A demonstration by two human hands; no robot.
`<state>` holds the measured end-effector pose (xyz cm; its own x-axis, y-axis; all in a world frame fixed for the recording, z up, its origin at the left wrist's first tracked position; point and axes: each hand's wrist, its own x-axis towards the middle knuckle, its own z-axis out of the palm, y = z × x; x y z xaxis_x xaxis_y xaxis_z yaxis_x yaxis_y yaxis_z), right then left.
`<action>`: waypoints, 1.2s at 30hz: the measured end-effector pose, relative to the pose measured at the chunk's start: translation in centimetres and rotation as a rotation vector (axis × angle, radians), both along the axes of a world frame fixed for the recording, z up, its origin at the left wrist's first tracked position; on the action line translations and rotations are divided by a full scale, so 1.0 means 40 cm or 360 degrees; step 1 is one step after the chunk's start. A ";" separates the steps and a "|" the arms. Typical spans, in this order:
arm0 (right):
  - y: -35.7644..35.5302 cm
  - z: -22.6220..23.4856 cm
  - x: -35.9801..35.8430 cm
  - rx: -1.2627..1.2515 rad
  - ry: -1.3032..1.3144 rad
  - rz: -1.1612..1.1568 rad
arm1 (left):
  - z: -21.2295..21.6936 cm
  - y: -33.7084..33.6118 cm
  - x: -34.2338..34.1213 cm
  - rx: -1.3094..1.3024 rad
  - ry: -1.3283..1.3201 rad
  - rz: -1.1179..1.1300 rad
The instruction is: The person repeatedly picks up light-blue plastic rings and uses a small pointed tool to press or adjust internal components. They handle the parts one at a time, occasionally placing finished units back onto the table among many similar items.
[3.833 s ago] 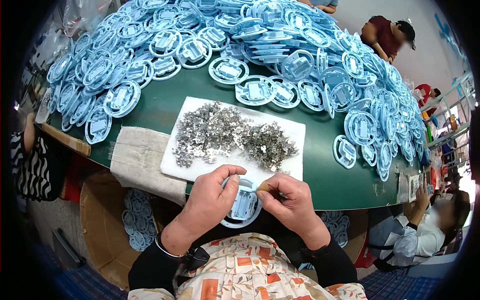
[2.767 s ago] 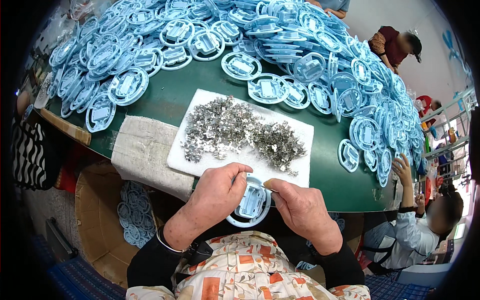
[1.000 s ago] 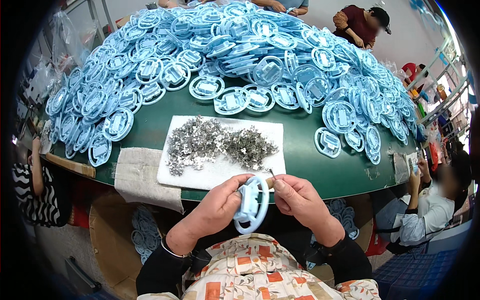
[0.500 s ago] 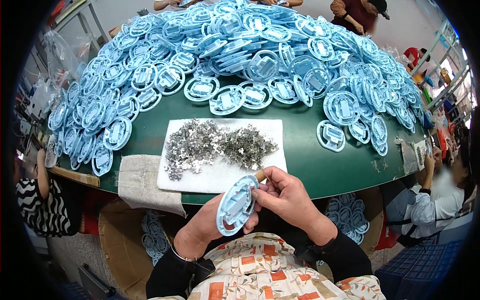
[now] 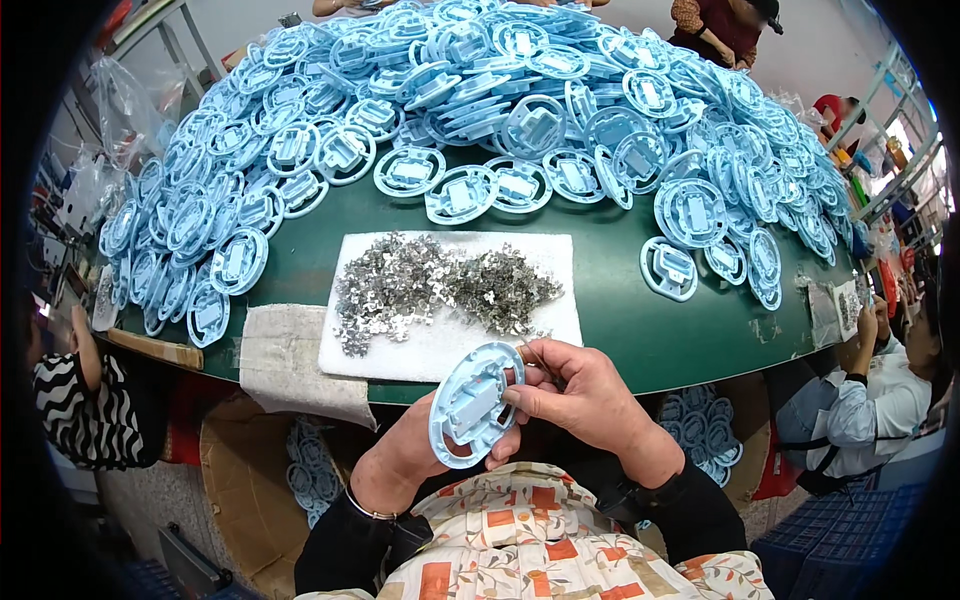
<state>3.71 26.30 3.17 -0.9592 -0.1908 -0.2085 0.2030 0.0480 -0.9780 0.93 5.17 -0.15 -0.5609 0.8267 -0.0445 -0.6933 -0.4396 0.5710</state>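
A light blue round plastic part [image 5: 472, 402], a ring with a raised rectangular block in its middle, stands tilted in my left hand [image 5: 408, 440], whose fingers wrap it from behind. My right hand [image 5: 585, 395] meets its right edge, thumb pressed toward the ring, fingers curled. Something thin shows at the right fingertips, but what it is I cannot make out. Just beyond my hands, small silvery metal clips [image 5: 395, 285] lie in two heaps on a white foam sheet [image 5: 550, 350].
A big mound of the same blue parts [image 5: 520, 60] covers the far side of the green table [image 5: 620, 330]. A pale cloth [image 5: 290, 355] hangs over the near edge. Cardboard boxes [image 5: 235, 480] with more blue parts stand below. Other people [image 5: 870, 390] sit at both sides.
The blue part has turned a little more face-up in my left hand. My right fingers have shifted slightly along its edge. The whole view has moved a bit.
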 end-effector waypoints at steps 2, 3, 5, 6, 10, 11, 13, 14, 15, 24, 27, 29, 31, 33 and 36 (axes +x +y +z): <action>-0.001 -0.003 -0.004 -0.0005 -0.0042 0.0039 | -0.014 0.006 -0.005 0.0174 -0.0225 -0.0038; -0.008 -0.005 -0.008 -0.0017 -0.0061 0.0075 | -0.022 0.003 -0.006 0.0254 -0.0335 -0.0041; 0.004 0.001 -0.003 -0.0141 -0.0098 0.0088 | -0.051 -0.001 -0.004 0.0315 -0.0381 -0.0116; 0.005 0.003 -0.004 -0.0216 -0.0120 0.0108 | -0.056 -0.011 -0.001 0.0333 -0.0405 -0.0139; 0.030 -0.008 0.016 -0.0229 0.0085 -0.0184 | -0.031 -0.077 0.013 0.0397 -0.0626 -0.0134; 0.029 -0.016 0.017 -0.0273 0.0148 -0.0212 | -0.035 -0.117 0.017 0.0357 -0.0635 -0.0127; 0.053 -0.022 0.027 -0.0268 0.0251 -0.0295 | -0.042 -0.206 0.042 0.0368 -0.0645 0.0034; 0.065 -0.028 0.031 -0.0243 0.0284 -0.0328 | -0.074 -0.280 0.049 0.0318 -0.0575 0.0074; 0.080 -0.034 0.035 -0.0212 0.0326 -0.0376 | -0.083 -0.349 0.065 0.0223 -0.0601 0.0219; 0.152 -0.093 0.027 -0.0112 0.0470 -0.0604 | -0.334 -0.964 0.259 -0.2344 -0.0056 0.0821; 0.164 -0.127 0.013 -0.0051 0.0494 -0.0678 | -0.339 -1.034 0.222 -0.3279 0.0650 0.0582; 0.168 -0.142 0.015 0.0062 0.0557 -0.0684 | -0.105 -0.818 0.137 -0.3327 0.0889 0.0912; 0.154 -0.148 0.014 0.0159 0.0582 -0.0651 | 0.087 -0.587 0.050 -0.2919 0.1175 0.1295; 0.156 -0.150 0.016 0.0263 0.0614 -0.0674 | 0.174 -0.429 -0.060 -0.2508 0.1652 0.1334; 0.166 -0.144 0.023 0.0373 0.0631 -0.0723 | 0.238 -0.183 -0.221 -0.1968 0.2174 0.1107</action>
<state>4.61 32.96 -2.58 -0.9465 0.2598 0.1913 -0.1211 0.2634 -0.9571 -7.90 -2.13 9.37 -0.8728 0.3467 0.3435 0.4878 0.5952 0.6386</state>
